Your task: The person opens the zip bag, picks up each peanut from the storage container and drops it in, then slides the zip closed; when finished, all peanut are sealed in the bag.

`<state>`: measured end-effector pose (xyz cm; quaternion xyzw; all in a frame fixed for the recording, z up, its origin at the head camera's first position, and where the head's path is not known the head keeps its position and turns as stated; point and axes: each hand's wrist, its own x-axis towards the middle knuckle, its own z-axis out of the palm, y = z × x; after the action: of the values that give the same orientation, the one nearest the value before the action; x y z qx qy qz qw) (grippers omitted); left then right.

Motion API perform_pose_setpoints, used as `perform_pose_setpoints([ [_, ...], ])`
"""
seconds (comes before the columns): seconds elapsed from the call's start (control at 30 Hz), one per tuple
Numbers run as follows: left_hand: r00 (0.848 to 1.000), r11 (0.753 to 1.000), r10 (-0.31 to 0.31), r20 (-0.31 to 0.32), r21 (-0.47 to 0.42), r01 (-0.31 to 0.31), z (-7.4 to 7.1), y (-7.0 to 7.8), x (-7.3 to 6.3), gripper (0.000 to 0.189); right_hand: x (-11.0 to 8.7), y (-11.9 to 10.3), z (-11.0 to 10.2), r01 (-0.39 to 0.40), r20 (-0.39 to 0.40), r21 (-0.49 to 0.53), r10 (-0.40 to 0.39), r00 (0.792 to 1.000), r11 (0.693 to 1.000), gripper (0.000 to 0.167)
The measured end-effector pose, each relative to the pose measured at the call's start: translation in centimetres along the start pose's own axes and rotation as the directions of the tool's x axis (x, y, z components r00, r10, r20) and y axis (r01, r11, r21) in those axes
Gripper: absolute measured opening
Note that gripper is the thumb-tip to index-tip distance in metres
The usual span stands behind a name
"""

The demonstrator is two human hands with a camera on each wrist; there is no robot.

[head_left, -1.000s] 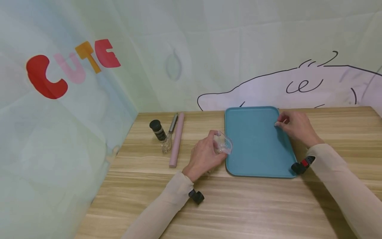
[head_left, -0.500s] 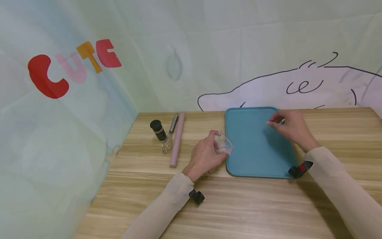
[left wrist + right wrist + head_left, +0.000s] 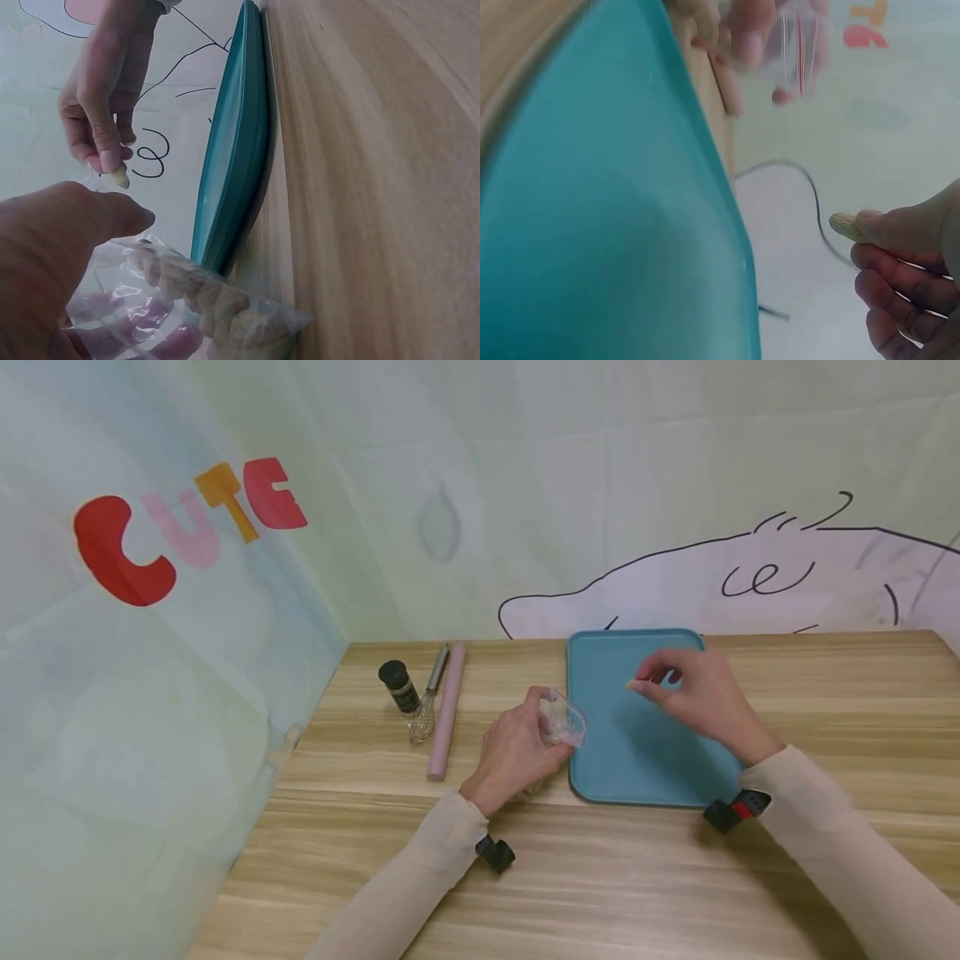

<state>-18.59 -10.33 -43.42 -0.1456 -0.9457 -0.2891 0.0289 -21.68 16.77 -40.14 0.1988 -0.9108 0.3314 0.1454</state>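
Note:
My left hand grips a clear zip bag at the tray's left edge, its mouth spread apart. Through the plastic in the left wrist view, several unshelled peanuts show at the bottom. Over the blue tray, my right hand pinches one peanut between thumb and index finger; the other fingers are loosely curled. That hand is raised above the tray, to the right of the bag and apart from it. Nothing lies on the tray surface that shows.
Left of the bag, a pink rolling pin lies on the wooden table. Beside it are a small whisk and a black-capped seasoning bottle. A printed cloth hangs behind the table.
From the tray's right edge, my right hand has moved left over the tray toward the bag, carrying the peanut. My left hand and the bag have stayed in place.

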Motion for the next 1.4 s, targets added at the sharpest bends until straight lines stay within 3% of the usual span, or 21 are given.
perform_pose_setpoints([
  [0.4,1.0,1.0,-0.016,0.014,-0.012,0.017,-0.1,-0.1,0.1,0.069,-0.4,-3.2,1.8,0.09,0.021,0.083,-0.092,0.996,0.992,0.004],
  [1.0,1.0,1.0,-0.002,0.013,-0.001,0.002,0.0,0.0,0.2,0.071,-0.7,-4.2,3.7,0.014,0.129,0.166,-0.036,0.991,0.986,0.008],
  [1.4,1.0,1.0,0.006,0.004,-0.012,-0.006,0.0,-0.1,0.1,0.068,-0.9,-4.0,3.9,0.015,0.124,0.183,-0.038,0.992,0.983,0.009],
])
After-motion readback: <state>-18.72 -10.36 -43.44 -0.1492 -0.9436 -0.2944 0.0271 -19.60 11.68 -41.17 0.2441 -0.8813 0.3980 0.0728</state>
